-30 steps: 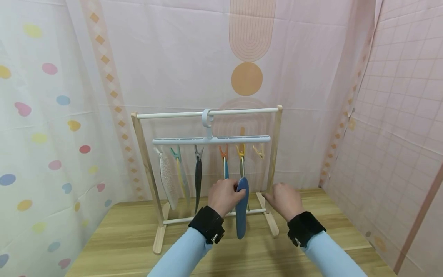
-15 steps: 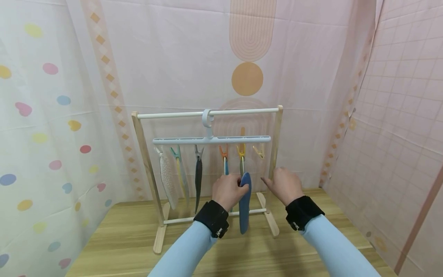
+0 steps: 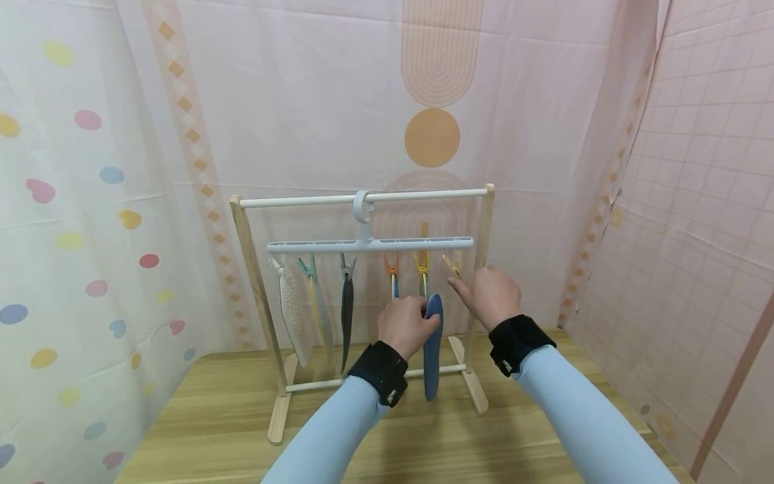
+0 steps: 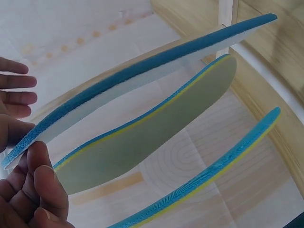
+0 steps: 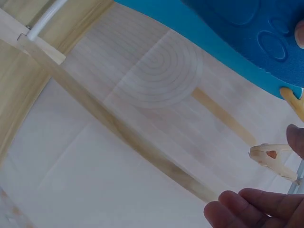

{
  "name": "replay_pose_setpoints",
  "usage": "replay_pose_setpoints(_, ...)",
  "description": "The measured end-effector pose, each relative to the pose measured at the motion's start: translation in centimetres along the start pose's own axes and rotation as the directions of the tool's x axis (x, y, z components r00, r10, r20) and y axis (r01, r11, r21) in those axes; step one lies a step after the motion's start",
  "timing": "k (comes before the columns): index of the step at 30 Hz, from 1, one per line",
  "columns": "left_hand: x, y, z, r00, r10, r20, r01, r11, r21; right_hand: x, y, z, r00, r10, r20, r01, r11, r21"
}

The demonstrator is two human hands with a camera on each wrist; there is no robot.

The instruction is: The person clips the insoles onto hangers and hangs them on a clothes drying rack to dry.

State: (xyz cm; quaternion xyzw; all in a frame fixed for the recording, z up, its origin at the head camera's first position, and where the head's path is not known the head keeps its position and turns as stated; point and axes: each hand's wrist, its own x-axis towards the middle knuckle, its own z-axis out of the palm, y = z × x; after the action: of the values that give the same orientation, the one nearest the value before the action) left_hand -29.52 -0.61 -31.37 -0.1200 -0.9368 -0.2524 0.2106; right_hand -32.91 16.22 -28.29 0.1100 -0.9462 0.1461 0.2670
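My left hand [image 3: 406, 326] pinches a blue insole [image 3: 432, 356] near its top, thumb on the face toward me; it hangs upright. The left wrist view shows this insole [image 4: 123, 78] edge-on, blue above a white layer. My right hand [image 3: 494, 296] is raised by the right end of the pale blue hanger [image 3: 423, 243]. A cream clothespin [image 3: 452, 267] hangs there with nothing in it. In the right wrist view, thumb and fingers [image 5: 247, 209] stand apart on either side of that clothespin [image 5: 273, 159]. The yellow clothespin [image 3: 422, 263] beside it holds another insole [image 4: 156, 128].
A wooden rack [image 3: 260, 302] with a white top bar [image 3: 302, 201] carries the hanger on the table [image 3: 199, 417]. An orange clothespin [image 3: 392, 265] holds an insole. Further left hang a dark insole [image 3: 347, 316], a thin pale one [image 3: 320, 316] and a white fleecy one [image 3: 294, 323].
My left hand has moved up and slightly right with the blue insole. My right hand has risen from beside the rack's right leg to the cream clothespin.
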Motion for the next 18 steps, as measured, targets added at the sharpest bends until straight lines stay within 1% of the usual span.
replay_pose_setpoints(7,0.8,0.1,0.1,1.000,-0.023,0.011,0.023,1.000,0.007,1.4,-0.6,0.2,0.999,0.036,-0.007,-0.036,0.999,-0.004)
replay_pose_setpoints(11,1.2,0.2,0.2,1.000,-0.029,0.007,0.029,0.999,0.032,2.1,-1.1,0.4,0.999,0.046,-0.020,-0.046,0.999,0.006)
replay_pose_setpoints(18,1.7,0.6,0.5,0.999,-0.033,0.014,0.032,0.996,0.081,2.9,-2.0,0.8,0.994,0.073,-0.076,-0.073,0.997,0.004)
